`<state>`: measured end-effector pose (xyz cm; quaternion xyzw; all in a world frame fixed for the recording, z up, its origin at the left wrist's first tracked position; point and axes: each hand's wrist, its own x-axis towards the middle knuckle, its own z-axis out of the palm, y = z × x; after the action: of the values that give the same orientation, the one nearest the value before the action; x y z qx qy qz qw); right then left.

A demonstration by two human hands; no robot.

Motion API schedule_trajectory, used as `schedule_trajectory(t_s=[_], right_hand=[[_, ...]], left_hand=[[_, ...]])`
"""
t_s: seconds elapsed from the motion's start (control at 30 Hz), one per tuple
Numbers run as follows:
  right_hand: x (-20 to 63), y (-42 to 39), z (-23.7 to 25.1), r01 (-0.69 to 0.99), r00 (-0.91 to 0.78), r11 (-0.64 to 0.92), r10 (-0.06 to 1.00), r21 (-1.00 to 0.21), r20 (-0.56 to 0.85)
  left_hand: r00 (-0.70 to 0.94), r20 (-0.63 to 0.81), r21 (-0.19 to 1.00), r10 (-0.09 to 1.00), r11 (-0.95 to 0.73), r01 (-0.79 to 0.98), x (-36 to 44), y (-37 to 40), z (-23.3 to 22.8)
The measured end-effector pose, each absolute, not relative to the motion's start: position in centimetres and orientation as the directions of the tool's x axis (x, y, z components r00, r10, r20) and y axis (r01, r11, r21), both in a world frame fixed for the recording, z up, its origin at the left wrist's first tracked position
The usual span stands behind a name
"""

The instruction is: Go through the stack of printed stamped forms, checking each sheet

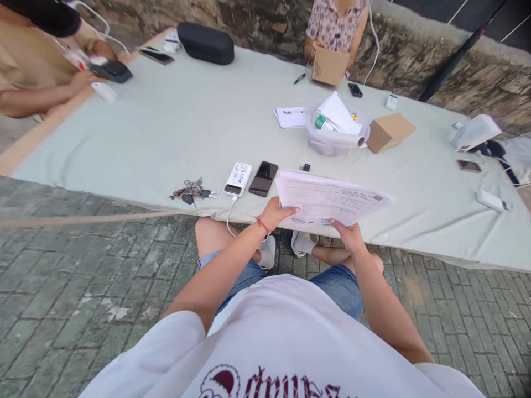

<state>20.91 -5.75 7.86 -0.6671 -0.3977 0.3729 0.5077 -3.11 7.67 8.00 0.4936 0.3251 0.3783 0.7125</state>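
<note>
Both my hands grip a stack of printed paper sheets (332,199) over the table's near edge. My left hand (274,214) pinches its lower left corner, thumb on top, and wears a red string bracelet. At the lower edge, farther right, my right hand (348,234) holds the sheets with its thumb on top; the fingers beneath are hidden. Just left of the papers lie a black smartphone (264,178) and a white power bank (238,179) with a white cable plugged in. Beside them is a bunch of keys (193,191). A small black object (306,167) sits just beyond the papers.
A clear plastic tub (326,145) of papers, a cardboard box (390,132) and folded paper (289,117) stand on the cloth-covered table (174,121). A black case (206,43) lies at the back. One person (336,27) holds a box opposite; another (37,72) is at left.
</note>
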Motion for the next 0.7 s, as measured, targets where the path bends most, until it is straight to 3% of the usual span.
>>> schedule_trajectory(t_s=[0.1, 0.2, 0.37, 0.5, 0.7], right_hand=[[21.7, -4.5, 8.7, 0.201, 0.380, -0.130, 0.924, -0.971, -0.045], [22.1, -4.1, 8.5, 0.233, 0.348, -0.177, 0.933, -0.956, -0.088], [22.1, -3.8, 8.8, 0.201, 0.323, -0.208, 0.937, -0.957, -0.136], [22.2, -3.5, 9.1, 0.238, 0.271, -0.255, 0.944, -0.937, -0.188], [22.6, -3.7, 8.8, 0.242, 0.264, -0.284, 0.940, -0.928, -0.218]], left_hand=[[0.564, 0.016, 0.993, 0.826, 0.053, -0.107, -2.9, 10.1, 9.0], [0.597, 0.003, 0.999, 0.802, -0.027, 0.031, -3.3, 11.2, 8.8], [0.556, -0.044, 0.999, 0.830, 0.023, 0.044, -3.3, 10.3, 7.9], [0.630, -0.089, 0.996, 0.772, 0.078, 0.046, -2.9, 9.2, 8.3], [0.601, -0.042, 0.999, 0.798, 0.019, 0.045, -3.2, 9.6, 8.0]])
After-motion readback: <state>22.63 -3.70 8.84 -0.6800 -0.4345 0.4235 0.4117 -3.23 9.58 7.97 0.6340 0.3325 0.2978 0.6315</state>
